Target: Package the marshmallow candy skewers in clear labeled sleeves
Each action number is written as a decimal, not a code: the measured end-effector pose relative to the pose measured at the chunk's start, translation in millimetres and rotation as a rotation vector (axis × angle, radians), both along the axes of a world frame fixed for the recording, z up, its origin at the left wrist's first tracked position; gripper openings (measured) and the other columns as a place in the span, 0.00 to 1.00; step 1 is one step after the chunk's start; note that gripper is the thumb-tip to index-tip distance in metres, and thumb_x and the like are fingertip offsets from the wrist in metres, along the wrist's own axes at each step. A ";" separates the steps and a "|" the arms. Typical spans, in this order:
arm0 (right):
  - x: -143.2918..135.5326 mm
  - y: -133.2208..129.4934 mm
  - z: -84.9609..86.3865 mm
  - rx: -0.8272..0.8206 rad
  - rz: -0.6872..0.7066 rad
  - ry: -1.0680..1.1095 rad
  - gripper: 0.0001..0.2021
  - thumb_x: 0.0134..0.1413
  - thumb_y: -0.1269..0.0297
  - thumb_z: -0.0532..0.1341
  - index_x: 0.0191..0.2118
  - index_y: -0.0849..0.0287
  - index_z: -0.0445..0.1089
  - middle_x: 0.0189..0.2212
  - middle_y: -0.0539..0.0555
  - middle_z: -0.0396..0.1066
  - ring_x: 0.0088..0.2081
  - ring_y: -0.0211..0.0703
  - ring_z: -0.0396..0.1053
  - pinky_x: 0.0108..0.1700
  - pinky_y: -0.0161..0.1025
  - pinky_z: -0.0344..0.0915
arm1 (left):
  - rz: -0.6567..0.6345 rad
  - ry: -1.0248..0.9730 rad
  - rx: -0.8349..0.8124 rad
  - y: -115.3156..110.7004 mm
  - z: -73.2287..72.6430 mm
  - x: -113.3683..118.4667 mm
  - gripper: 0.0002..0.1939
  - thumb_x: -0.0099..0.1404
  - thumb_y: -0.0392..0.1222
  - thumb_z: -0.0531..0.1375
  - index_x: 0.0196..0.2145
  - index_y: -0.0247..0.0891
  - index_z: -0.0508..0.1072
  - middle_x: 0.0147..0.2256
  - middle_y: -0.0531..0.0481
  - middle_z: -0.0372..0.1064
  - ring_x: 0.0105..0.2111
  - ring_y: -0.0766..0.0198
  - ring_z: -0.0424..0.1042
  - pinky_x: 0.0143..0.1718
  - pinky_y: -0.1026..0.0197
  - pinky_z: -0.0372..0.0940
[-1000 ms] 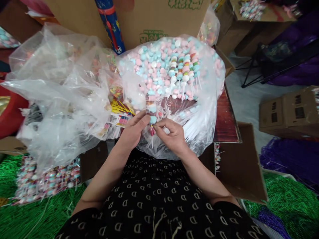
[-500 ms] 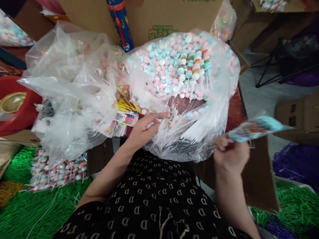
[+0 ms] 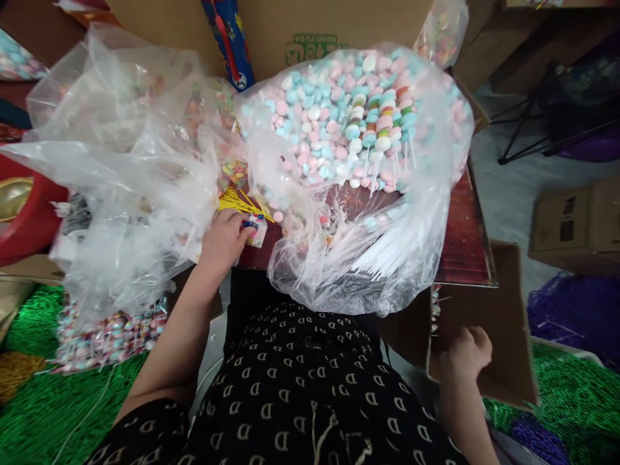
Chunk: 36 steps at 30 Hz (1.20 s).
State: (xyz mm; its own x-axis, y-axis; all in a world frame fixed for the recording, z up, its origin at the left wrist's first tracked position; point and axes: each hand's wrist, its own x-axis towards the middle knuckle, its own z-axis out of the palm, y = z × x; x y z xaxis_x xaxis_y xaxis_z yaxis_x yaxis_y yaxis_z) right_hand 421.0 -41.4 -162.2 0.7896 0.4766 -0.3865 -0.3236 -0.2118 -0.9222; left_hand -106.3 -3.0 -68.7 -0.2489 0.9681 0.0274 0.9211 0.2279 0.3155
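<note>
My left hand (image 3: 223, 240) rests over the small printed cards at the table's front edge, thumb and fingers closed on a printed card (image 3: 258, 234). Just beyond it lie yellow twist ties (image 3: 239, 201). My right hand (image 3: 465, 352) hangs low over an open cardboard box (image 3: 506, 310), its fingers curled, and no object shows in it. Between the hands a large clear plastic bag (image 3: 429, 213) spreads over the table. On it are pink, blue and white candies (image 3: 314, 123), several candy skewers (image 3: 382, 123) and a bundle of white sticks (image 3: 387, 248).
Another crumpled clear bag (image 3: 126, 161) covers the table's left side, by a red basin (image 3: 41, 206). Packed candy skewers (image 3: 111, 336) lie below it on green tinsel (image 3: 29, 413). A large carton (image 3: 339, 22) stands behind. The wooden tabletop (image 3: 465, 239) shows at right.
My left hand has moved left from the clear bag to the printed cards. My right hand has dropped over the open box, and the wrapped candy packet it held is out of sight.
</note>
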 end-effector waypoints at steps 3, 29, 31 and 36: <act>-2.1 17.0 3.3 -0.008 -0.110 -0.222 0.14 0.30 0.83 0.64 0.24 0.55 0.73 0.27 0.47 0.69 0.26 0.34 0.68 0.22 0.32 0.62 | 0.009 0.023 0.026 5.3 -4.8 -2.9 0.11 0.70 0.42 0.57 0.44 0.40 0.78 0.48 0.40 0.73 0.53 0.45 0.67 0.59 0.43 0.63; -94.5 54.5 82.4 0.503 0.122 -0.422 0.07 0.35 0.66 0.70 0.28 0.57 0.80 0.32 0.59 0.80 0.27 0.46 0.75 0.40 0.54 0.75 | 0.112 0.037 -0.079 19.5 8.0 -24.2 0.09 0.69 0.33 0.51 0.34 0.40 0.69 0.47 0.37 0.73 0.50 0.45 0.72 0.54 0.44 0.67; -101.4 51.8 83.2 0.486 0.150 -0.424 0.07 0.37 0.66 0.70 0.28 0.58 0.80 0.32 0.58 0.80 0.27 0.45 0.76 0.36 0.50 0.75 | 0.126 0.022 -0.012 19.1 3.5 -27.4 0.08 0.69 0.33 0.51 0.33 0.41 0.67 0.44 0.37 0.73 0.48 0.46 0.73 0.54 0.45 0.67; -126.1 42.4 86.9 0.452 0.324 -0.402 0.04 0.48 0.65 0.71 0.31 0.58 0.79 0.29 0.51 0.79 0.27 0.40 0.76 0.40 0.44 0.76 | -0.048 -0.111 0.325 9.2 4.9 -16.7 0.06 0.73 0.42 0.54 0.38 0.42 0.68 0.41 0.43 0.75 0.46 0.52 0.74 0.52 0.50 0.67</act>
State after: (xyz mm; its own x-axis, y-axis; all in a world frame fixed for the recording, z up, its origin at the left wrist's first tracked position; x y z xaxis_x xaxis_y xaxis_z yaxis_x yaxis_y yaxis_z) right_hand 294.9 1.0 -75.3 0.6206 0.7584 0.1994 0.0768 0.1943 -0.9779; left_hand -122.9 6.2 -63.8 -0.2222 0.9238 0.3119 0.8842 0.0562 0.4637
